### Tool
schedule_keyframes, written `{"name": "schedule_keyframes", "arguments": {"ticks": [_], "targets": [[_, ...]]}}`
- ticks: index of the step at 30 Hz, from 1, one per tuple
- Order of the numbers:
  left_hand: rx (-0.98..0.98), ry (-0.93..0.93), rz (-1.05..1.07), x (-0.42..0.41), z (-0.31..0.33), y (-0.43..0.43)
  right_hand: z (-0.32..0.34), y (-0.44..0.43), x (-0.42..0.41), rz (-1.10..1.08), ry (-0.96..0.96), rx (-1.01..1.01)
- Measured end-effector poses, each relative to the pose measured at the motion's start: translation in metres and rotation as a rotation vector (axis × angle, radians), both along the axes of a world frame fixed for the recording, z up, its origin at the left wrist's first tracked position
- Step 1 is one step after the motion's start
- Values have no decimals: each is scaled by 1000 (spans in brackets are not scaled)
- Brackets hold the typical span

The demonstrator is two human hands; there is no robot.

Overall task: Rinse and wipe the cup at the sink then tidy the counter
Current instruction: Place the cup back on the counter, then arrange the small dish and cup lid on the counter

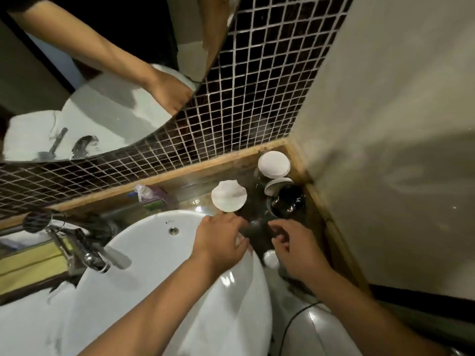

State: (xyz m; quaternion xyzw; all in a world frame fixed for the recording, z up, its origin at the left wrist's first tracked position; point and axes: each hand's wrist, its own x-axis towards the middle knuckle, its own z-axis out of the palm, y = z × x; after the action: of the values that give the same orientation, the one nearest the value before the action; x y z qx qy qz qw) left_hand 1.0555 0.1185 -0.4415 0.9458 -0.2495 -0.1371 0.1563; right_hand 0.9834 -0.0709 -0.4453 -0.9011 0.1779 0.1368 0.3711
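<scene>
A dark glossy cup (288, 204) with a pale rim stands on the dark wet counter (246, 181) in the corner, to the right of the white sink basin (159, 253). My left hand (221, 240) reaches over the basin's right rim, its fingertips at a small dark object (257, 227) on the counter; blur hides whether it grips it. On the other side of that object my right hand (295, 247) hovers with its fingers loosely curled and holds nothing I can see. Both hands are just in front of the cup and do not touch it.
Two white-lidded jars (273, 164) (228, 199) and a small white cap (271, 259) stand on the counter. A pump bottle (145, 192) sits behind the basin and the chrome faucet (87, 253) to its left. Mosaic tiles, a mirror (102, 73) and the side wall (385, 150) close in.
</scene>
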Motion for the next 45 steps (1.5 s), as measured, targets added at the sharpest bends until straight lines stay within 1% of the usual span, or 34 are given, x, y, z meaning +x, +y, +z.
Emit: {"name": "schedule_keyframes", "arguments": {"ticks": [4, 6, 9, 13, 17, 20, 27, 30, 31, 33, 34, 37, 38, 39, 41, 42, 45], "targets": [[46, 43, -125, -42, -6, -26, -14, -19, -58, -23, -26, -63], [80, 47, -144, -53, -15, -39, -24, -25, -73, -20, 5, -154], [147, 38, -152, -62, -29, -57, -40, -32, -78, 28, 100, -325], [227, 47, -165, -69, -47, -79, -49, -35, -65, 156, 176, -451], [349, 46, -232, -66, -61, -91, -53, -36, -49, 265, 210, -485], [333, 67, -239, -63, -63, -96, -53, -37, -40, 307, 227, -491], [264, 81, -230, -56, -60, -98, -60, -43, -37, 290, 225, -453], [171, 79, -187, -45, -51, -91, -57, -43, -36, 293, 167, -500], [123, 64, -150, -37, -45, -86, -58, -44, -36, 243, 123, -470], [45, 42, -33, -15, -29, -69, -62, -46, -38, 165, 168, -342], [22, 42, 39, -1, -22, -59, -63, -47, -41, 157, 189, -311], [-33, 10, 216, 47, -15, -30, -71, -48, -47, 151, 167, -295], [-33, 7, 257, 62, -16, -23, -72, -48, -48, 140, 171, -282], [-23, 20, 285, 75, -18, -19, -71, -48, -47, 160, 189, -312], [18, 70, 285, 91, -23, -19, -67, -47, -45, 213, 228, -432], [49, 88, 271, 96, -25, -21, -67, -46, -42, 232, 254, -449], [135, 124, 255, 104, -32, -28, -65, -40, -36, 240, 248, -408]]}}
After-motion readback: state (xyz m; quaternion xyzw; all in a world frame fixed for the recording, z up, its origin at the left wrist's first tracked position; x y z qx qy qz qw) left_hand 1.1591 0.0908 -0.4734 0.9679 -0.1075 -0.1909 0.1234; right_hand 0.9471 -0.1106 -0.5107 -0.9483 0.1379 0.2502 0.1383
